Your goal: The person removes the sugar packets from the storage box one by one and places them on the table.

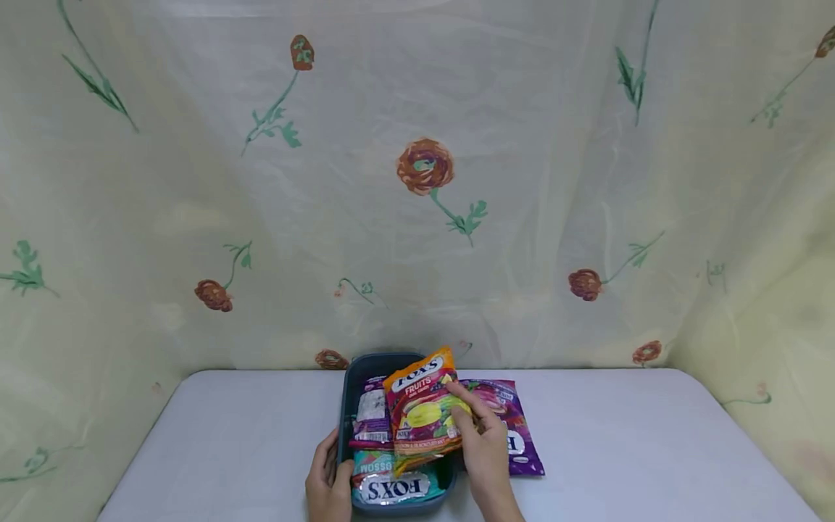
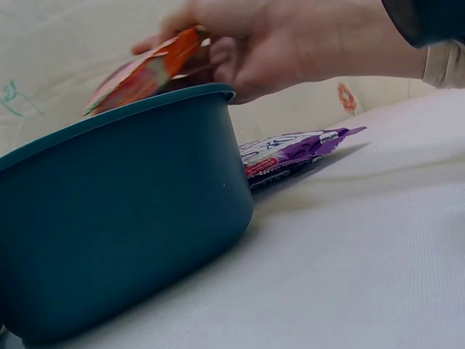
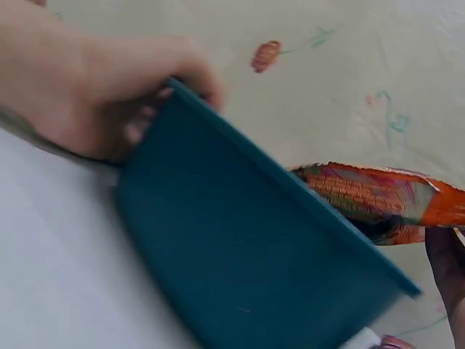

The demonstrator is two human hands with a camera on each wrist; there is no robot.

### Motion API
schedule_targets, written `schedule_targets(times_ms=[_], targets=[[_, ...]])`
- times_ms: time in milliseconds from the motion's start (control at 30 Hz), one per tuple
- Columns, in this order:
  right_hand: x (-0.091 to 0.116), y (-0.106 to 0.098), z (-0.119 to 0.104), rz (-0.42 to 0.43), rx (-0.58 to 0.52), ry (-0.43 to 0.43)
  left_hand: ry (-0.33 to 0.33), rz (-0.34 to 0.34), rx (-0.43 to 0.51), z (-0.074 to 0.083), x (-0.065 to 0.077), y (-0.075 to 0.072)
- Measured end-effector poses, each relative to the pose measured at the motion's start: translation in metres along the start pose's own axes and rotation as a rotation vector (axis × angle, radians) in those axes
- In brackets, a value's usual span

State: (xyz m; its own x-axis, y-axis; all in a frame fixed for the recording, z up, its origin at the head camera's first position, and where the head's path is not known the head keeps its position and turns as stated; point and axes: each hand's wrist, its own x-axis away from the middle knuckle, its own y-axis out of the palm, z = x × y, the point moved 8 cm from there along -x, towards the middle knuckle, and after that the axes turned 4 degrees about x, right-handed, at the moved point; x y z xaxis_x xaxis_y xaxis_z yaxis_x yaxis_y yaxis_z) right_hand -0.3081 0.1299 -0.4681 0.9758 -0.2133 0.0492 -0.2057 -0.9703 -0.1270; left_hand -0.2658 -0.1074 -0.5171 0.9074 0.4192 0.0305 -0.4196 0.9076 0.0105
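Observation:
My left hand (image 1: 329, 484) grips the left wall of a dark teal plastic bin (image 1: 346, 399), its thumb over the rim. In my right hand (image 1: 485, 457) is an orange bag of Fox's fruit candy (image 1: 424, 417), tilted above the bin's right side with fingers across its front. Inside the bin lie a purple candy bag (image 1: 372, 413) and, nearer me, a teal Fox's bag (image 1: 394, 487) with its lettering upside down. The right wrist view shows the orange bag (image 3: 370, 190) edge-on at the rim.
Just right of the bin, purple candy bags (image 1: 527, 457) lie stacked on the white table (image 1: 626, 442), partly behind my right hand. A flower-printed curtain (image 1: 522, 217) hangs along the table's far edge and both sides.

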Motion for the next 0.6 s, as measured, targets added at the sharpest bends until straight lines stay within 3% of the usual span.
schedule_targets(times_ms=[600], targets=[[-0.011, -0.061, -0.018, 0.06, -0.204, -0.026, 0.003, -0.001, -0.021, 0.002, 0.002, 0.0]])
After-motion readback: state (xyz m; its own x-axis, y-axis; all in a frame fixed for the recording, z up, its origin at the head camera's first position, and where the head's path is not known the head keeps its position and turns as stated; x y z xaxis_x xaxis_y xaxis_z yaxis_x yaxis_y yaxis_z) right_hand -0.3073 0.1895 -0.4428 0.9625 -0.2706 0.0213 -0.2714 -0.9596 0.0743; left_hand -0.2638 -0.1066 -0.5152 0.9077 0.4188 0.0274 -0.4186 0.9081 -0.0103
